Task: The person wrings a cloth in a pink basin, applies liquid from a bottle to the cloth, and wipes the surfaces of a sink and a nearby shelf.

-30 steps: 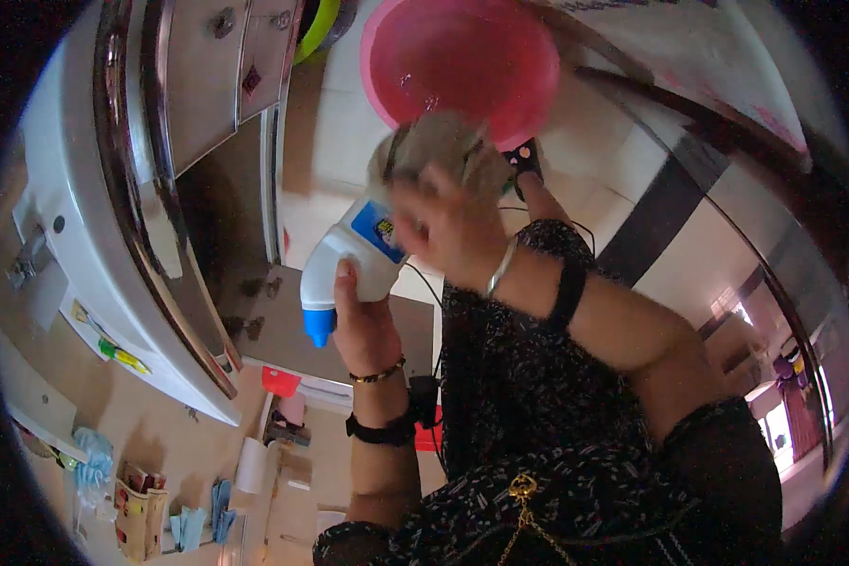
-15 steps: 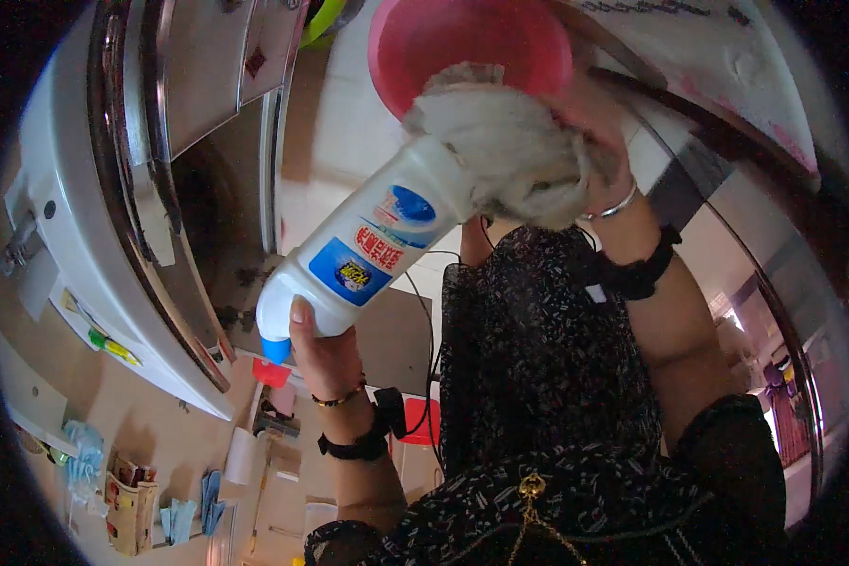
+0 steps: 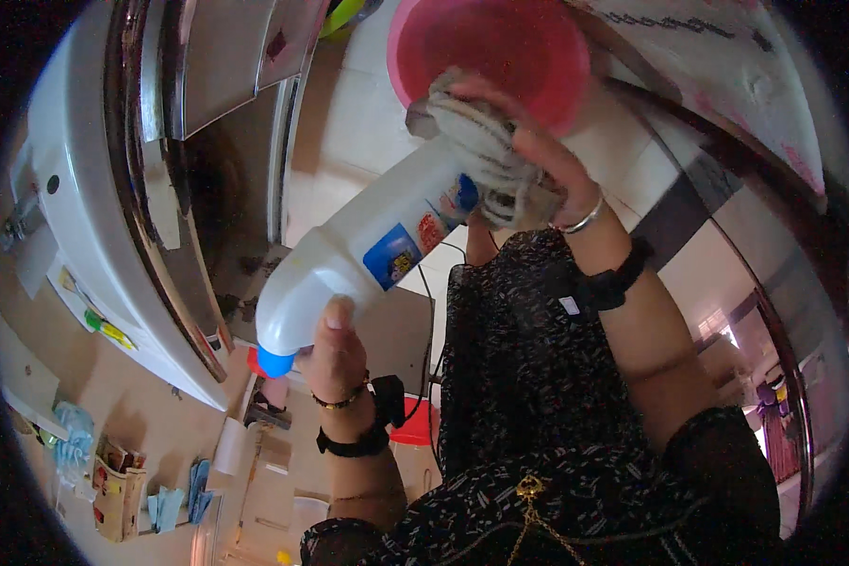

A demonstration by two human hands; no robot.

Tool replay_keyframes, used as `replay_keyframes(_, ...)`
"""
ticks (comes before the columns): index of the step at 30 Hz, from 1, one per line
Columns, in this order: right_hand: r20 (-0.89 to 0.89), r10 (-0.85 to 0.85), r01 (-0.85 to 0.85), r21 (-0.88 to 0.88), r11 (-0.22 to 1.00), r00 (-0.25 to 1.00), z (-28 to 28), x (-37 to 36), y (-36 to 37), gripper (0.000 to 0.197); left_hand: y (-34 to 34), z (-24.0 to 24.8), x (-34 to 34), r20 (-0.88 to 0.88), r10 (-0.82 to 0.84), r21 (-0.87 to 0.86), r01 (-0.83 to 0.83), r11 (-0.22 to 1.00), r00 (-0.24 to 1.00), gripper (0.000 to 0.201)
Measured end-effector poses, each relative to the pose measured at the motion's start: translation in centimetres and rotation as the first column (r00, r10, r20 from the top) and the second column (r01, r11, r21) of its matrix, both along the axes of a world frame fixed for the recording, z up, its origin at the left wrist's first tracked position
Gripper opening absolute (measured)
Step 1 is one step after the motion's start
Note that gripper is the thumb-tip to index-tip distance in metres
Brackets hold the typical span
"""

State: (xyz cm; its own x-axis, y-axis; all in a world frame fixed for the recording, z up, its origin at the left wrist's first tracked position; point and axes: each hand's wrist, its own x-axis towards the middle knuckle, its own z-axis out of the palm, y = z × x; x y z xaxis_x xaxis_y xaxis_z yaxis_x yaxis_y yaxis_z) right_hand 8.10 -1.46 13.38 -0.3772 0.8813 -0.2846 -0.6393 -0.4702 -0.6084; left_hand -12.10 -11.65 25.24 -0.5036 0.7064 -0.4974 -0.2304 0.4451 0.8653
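Note:
A white plastic cleaner bottle (image 3: 349,236) with a blue cap and a blue-and-red label lies tilted across the middle of the view, its capped neck at the lower left. My left hand (image 3: 338,354) grips it near the neck, thumb on top. Over the bottle's base end is a wet-looking greyish cloth (image 3: 486,141). My right hand (image 3: 557,165) presses this cloth against the bottle, fingers bent over it and slightly blurred. Just beyond the cloth stands a pink basin (image 3: 486,47); its contents cannot be made out.
On the left is a white washbasin edge (image 3: 113,245) with a metal tap (image 3: 19,222). A red container (image 3: 413,420) sits low behind my left forearm. Blue slippers (image 3: 198,491) and a cardboard box (image 3: 118,495) are at the lower left. A dark cable hangs near the bottle.
The bottle has rolled in my hand, so its label now faces more to the lower right. My right hand has moved over the cloth, toward the bottle's upper side.

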Motion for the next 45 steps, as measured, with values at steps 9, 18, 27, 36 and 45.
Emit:
replay_keyframes(9,-0.218,0.043,-0.121,-0.360,0.925,0.975,2.2,0.2,-2.9,0.046,-1.2,-1.4,1.4,0.053,0.067,0.043,-0.070,0.997,0.996,0.062)
replay_keyframes(18,0.170,0.007,0.045,-0.305,0.951,0.985,3.2,3.6,-2.9,0.045,-2.5,-1.6,-2.2,-0.309,-0.085,-0.126,0.048,0.991,0.947,0.060)
replay_keyframes(27,0.807,0.078,-0.590,0.358,0.724,0.585,8.6,-3.8,-1.8,0.030,-1.7,-2.4,2.0,0.514,0.215,-0.120,-0.179,0.977,0.830,0.055)
replay_keyframes(36,0.913,0.011,-0.422,0.177,0.889,0.407,2.5,-3.9,-3.8,0.023,-2.1,-3.1,0.4,-0.378,-0.508,0.014,0.553,0.833,0.774,0.047)
replay_keyframes(45,0.732,0.033,-0.469,0.400,0.787,0.680,8.6,-4.7,-3.6,0.018,-3.0,-2.4,-0.4,-0.474,-0.447,-0.070,0.473,0.878,0.759,0.049)
